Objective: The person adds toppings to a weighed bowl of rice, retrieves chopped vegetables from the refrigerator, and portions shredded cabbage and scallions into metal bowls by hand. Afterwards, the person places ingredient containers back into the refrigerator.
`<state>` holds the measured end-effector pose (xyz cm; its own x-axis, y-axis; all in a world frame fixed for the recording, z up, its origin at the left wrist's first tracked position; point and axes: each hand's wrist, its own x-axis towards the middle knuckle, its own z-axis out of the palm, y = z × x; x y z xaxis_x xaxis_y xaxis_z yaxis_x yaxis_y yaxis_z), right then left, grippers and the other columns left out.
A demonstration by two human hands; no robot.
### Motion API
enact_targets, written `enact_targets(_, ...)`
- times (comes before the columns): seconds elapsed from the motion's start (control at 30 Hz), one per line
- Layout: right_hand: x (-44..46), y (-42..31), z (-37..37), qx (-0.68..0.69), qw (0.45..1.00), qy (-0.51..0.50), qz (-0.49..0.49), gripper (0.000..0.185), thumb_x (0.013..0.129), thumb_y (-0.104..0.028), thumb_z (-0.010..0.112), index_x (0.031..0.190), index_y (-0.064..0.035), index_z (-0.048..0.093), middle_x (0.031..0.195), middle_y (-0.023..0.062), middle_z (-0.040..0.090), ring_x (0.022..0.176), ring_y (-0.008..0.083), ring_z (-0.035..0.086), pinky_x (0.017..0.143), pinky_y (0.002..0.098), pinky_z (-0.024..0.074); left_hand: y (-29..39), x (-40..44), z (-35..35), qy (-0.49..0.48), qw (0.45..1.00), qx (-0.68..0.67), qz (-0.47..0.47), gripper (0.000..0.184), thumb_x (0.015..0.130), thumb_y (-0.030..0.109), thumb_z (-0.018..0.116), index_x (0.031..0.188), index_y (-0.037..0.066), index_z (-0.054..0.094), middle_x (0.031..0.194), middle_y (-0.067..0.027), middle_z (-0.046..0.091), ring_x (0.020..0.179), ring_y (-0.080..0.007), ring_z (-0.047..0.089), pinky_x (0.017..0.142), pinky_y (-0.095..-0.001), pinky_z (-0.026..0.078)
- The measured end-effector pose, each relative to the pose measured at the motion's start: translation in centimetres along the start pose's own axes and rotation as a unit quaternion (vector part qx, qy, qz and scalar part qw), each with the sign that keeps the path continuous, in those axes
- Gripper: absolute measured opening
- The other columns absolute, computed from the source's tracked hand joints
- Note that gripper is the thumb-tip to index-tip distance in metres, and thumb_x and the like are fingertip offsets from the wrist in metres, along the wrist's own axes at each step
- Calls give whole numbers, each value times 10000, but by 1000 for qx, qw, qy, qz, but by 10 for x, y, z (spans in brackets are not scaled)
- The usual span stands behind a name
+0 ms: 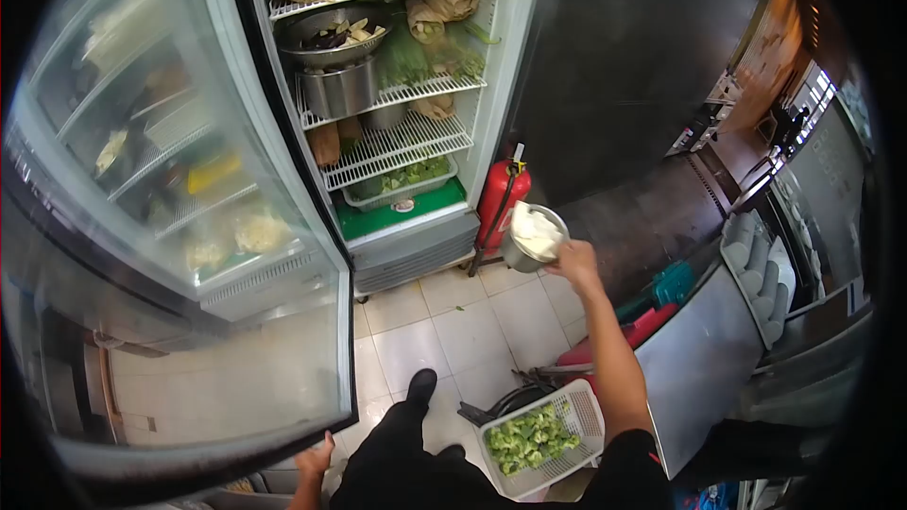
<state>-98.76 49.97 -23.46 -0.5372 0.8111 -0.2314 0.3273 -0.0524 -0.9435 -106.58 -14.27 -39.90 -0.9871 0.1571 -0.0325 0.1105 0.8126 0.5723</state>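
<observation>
My right hand is closed on the rim of a round metal pot, held out over the floor in front of a fire extinguisher. White, creamy-looking contents fill the pot; I cannot tell what they are. Low on the left, my left hand has its fingers curled at the edge of the glass refrigerator door, which is swung wide. The refrigerator stands ahead with its shelves exposed. Under my right arm is a pale plastic basket with broccoli florets in it.
On the refrigerator shelves are a metal colander over a steel pot, wrapped greens and a tray of greens. A red fire extinguisher stands beside the refrigerator. A steel counter lies to the right, above tiled floor.
</observation>
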Motion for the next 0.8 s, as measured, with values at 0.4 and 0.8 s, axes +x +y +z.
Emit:
enact_targets(0.4, 286, -73, 239, -138, 979, 148, 6, 394, 772, -284, 575, 878, 86, 657, 930, 311, 623, 935, 410, 622, 822, 446, 491, 28, 5, -12, -30, 995, 75, -64, 709, 749, 540, 644, 1155, -37, 566, 1192, -209, 569, 1123, -335, 515, 1006, -387, 354)
enact_targets(0.8, 369, -56, 267, -304, 937, 148, -90, 410, 861, -310, 482, 872, 60, 658, 916, 287, 631, 871, 412, 630, 757, 462, 500, 61, 28, -8, -49, 989, 91, -108, 626, 806, 428, 627, 1178, -67, 535, 1204, -218, 556, 1125, -325, 512, 1003, -381, 358)
